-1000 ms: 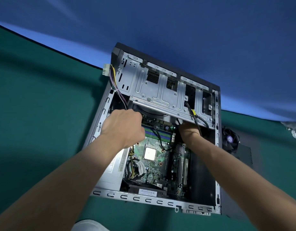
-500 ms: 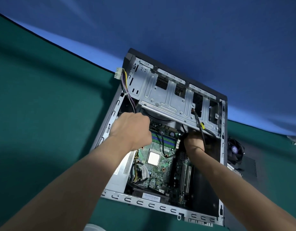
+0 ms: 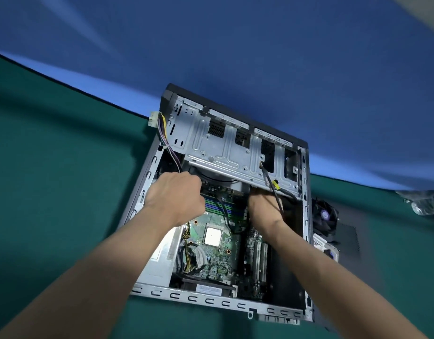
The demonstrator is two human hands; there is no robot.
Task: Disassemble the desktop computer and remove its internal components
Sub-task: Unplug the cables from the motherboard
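Note:
An open desktop case (image 3: 203, 299) lies on its side on the green table. Inside it shows the green motherboard (image 3: 218, 255) with a bare silver CPU (image 3: 212, 236). A silver drive cage (image 3: 225, 150) spans the far end. My left hand (image 3: 176, 196) reaches under the cage's left side, fingers curled and hidden beneath it. My right hand (image 3: 264, 209) goes under the cage's right side beside a black cable (image 3: 272, 184); its fingers are hidden too. A bundle of coloured wires with a white plug (image 3: 152, 121) hangs out over the case's far left corner.
A black cooler fan (image 3: 324, 217) sits on a dark side panel (image 3: 345, 238) right of the case. The power supply (image 3: 159, 255) fills the case's near left. Clear bags (image 3: 426, 204) lie at the far right. A blue backdrop rises behind the table.
Both hands stay under the drive cage with little movement of their own. The camera view has shifted, so the case sits differently in the frame.

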